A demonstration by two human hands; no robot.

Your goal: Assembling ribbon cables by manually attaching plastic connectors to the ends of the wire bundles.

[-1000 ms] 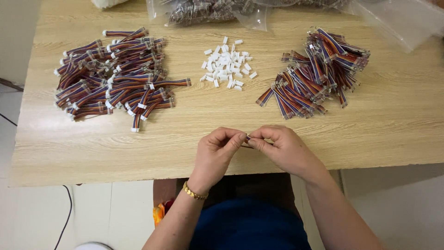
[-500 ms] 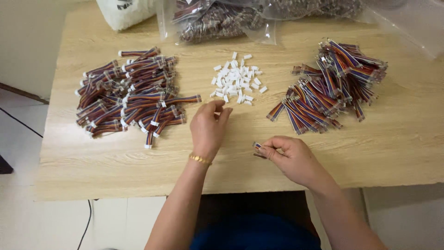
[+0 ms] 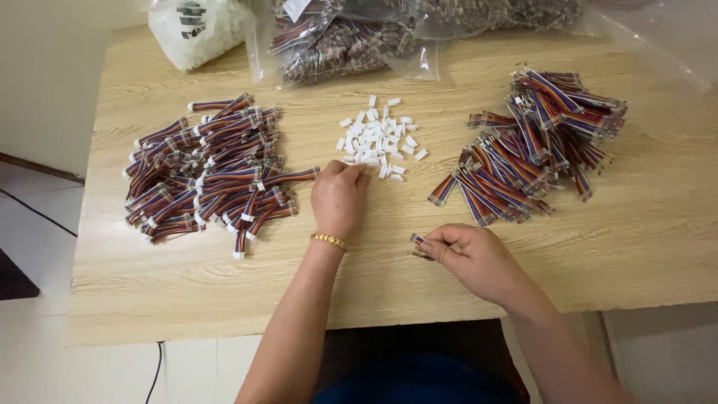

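Note:
My left hand (image 3: pixel 339 196), with a gold bracelet at the wrist, reaches to the near edge of a small heap of white plastic connectors (image 3: pixel 378 137); its fingertips touch the nearest pieces. My right hand (image 3: pixel 471 254) rests on the wooden table (image 3: pixel 224 292) near its front edge and pinches a short multicoloured ribbon cable (image 3: pixel 417 241) by its end. A large pile of such cables with white connectors fitted (image 3: pixel 206 168) lies to the left. Another pile of cables (image 3: pixel 531 146) lies to the right.
At the back of the table lie clear plastic bags of more cables (image 3: pixel 351 37) and a bag of white parts (image 3: pixel 196 26). A white tiled floor (image 3: pixel 34 247) shows to the left, with a black cord (image 3: pixel 153 370) hanging below the table edge.
The hands have parted: my left hand went forward from the front edge to the white connector heap, while my right hand kept the cable and stayed near the front edge.

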